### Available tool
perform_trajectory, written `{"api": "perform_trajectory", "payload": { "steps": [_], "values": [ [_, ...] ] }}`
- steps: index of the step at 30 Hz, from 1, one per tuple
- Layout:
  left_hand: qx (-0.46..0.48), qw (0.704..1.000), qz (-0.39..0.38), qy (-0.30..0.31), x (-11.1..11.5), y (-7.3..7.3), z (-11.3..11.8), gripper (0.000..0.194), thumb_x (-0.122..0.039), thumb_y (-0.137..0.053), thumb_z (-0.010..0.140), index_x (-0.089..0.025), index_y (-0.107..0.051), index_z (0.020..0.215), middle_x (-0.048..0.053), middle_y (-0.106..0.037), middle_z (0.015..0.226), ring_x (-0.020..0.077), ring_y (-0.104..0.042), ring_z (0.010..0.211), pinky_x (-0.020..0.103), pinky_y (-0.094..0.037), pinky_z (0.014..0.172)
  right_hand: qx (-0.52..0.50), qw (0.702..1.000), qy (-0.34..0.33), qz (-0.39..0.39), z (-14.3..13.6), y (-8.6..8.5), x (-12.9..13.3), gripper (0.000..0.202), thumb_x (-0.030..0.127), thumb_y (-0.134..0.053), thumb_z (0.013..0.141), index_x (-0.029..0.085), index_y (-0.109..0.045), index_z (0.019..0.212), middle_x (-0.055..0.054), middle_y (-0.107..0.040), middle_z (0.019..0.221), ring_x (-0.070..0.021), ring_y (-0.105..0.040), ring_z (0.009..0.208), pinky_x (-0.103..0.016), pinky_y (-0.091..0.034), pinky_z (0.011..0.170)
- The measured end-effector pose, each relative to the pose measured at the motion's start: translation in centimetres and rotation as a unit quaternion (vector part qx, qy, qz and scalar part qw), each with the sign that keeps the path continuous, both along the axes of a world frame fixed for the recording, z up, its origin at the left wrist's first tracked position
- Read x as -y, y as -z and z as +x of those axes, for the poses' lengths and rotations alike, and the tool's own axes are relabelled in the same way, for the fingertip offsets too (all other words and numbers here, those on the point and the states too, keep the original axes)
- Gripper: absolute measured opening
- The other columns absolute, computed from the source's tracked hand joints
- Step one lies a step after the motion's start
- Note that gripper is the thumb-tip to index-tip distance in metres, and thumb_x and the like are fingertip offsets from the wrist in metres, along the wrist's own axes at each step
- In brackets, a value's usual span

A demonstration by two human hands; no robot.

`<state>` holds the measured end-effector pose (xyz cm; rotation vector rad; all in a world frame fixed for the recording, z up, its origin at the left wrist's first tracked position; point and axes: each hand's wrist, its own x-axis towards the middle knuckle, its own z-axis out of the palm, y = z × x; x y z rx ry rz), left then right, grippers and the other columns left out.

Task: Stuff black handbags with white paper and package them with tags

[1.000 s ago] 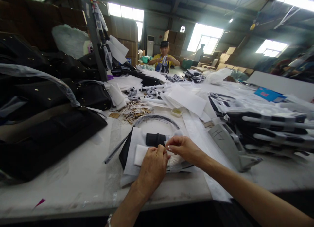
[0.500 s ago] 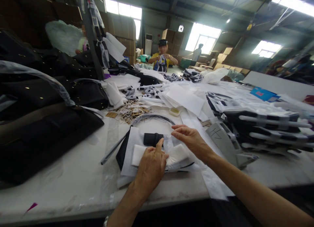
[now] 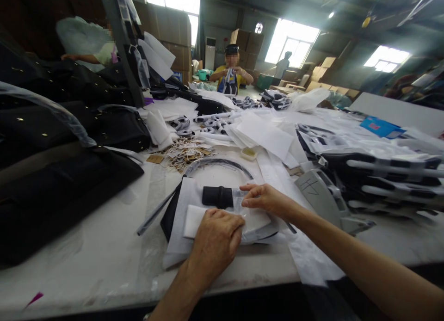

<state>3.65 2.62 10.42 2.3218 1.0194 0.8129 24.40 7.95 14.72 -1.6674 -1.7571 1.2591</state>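
A black handbag (image 3: 169, 214) lies flat in front of me, mostly covered by a white sheet (image 3: 187, 191). Its wrapped handle (image 3: 222, 161) arches beyond it. On top are a black strap piece (image 3: 217, 197) and a white foam pad (image 3: 194, 221). My left hand (image 3: 220, 233) rests over the pad, fingers curled at the edge of crinkled clear plastic film (image 3: 258, 217). My right hand (image 3: 265, 200) is bent over the film's upper part, fingertips drawn in close to the thumb. What sits between those fingertips is too small to make out.
Large black bags (image 3: 62, 196) crowd the left. Tag strings (image 3: 185, 152) and white sheets (image 3: 265, 136) lie beyond the handbag. To the right stand a grey tape dispenser (image 3: 319, 196) and stacked black bags with wrapped handles (image 3: 388, 168). A co-worker (image 3: 231, 76) works across the table.
My left index finger, stretched out before, has curled in, and that hand has shifted slightly right. My right hand has come a little lower onto the film. The view has tilted slightly.
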Motion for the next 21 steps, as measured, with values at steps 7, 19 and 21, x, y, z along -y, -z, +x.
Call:
{"api": "perform_trajectory", "payload": {
  "steps": [7, 19, 21],
  "values": [
    [-0.008, 1.000, -0.014, -0.003, 0.0, -0.1, 0.0, 0.021, -0.015, -0.055, 0.092, -0.028, -0.065, 0.105, -0.002, -0.073, 0.102, 0.0196, -0.063, 0.100, 0.041, -0.037, 0.094, 0.080, 0.992, -0.013, 0.093, -0.3, 2.4, -1.5, 0.005, 0.028, -0.076, 0.072, 0.026, -0.080, 0.073, -0.008, -0.068, 0.126, -0.0321, -0.045, 0.135, -0.050, -0.024, 0.116],
    [0.008, 1.000, -0.018, -0.003, -0.3, 0.2, 0.1, 0.028, -0.015, -0.057, 0.091, -0.029, -0.066, 0.114, 0.000, -0.073, 0.108, 0.0198, -0.064, 0.103, 0.042, -0.040, 0.097, 0.096, 0.978, -0.042, 0.183, 0.3, 3.8, -2.0, 0.007, 0.022, -0.077, 0.074, 0.028, -0.080, 0.077, -0.006, -0.068, 0.125, -0.0290, -0.054, 0.126, -0.049, -0.032, 0.112],
    [0.008, 1.000, -0.015, -0.003, -0.3, 0.2, 0.1, 0.028, -0.015, -0.057, 0.091, -0.029, -0.066, 0.113, 0.000, -0.073, 0.110, 0.0203, -0.064, 0.103, 0.044, -0.040, 0.098, 0.113, 0.972, -0.053, 0.197, 0.4, 4.1, -2.1, 0.008, 0.021, -0.078, 0.073, 0.028, -0.079, 0.077, -0.005, -0.067, 0.127, -0.0281, -0.055, 0.125, -0.048, -0.031, 0.112]
  ]
}}
